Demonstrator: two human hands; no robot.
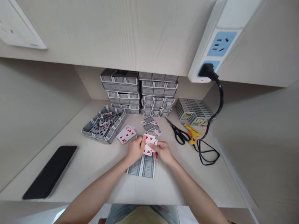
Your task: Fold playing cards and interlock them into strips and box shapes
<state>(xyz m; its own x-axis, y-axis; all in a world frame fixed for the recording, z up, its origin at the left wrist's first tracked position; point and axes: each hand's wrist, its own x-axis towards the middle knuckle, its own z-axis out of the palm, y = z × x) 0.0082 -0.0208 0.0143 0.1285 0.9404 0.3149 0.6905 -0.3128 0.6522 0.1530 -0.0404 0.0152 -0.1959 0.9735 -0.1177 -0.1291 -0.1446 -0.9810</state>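
Observation:
Near the middle of the table, my left hand point(135, 150) pinches the left edge of a playing card point(148, 151), a six of hearts facing up. My right hand point(163, 151) grips a second heart card point(154, 142) that overlaps it on the right, thumb on top. Both hands are closed, above a panel of grey-backed cards point(147, 169) lying face down. Left of the hands lies a small stack of heart cards point(126, 134), face up. Cut card pieces point(151, 125) are scattered just beyond the hands.
A card-made tray point(109, 140) holds loose cards. Stacked card boxes point(158, 88) stand behind, with card packs point(195, 109) to their right. Scissors point(179, 135), a yellow glue gun point(193, 133) and its black cord point(210, 163) lie right. A black phone point(51, 171) lies left.

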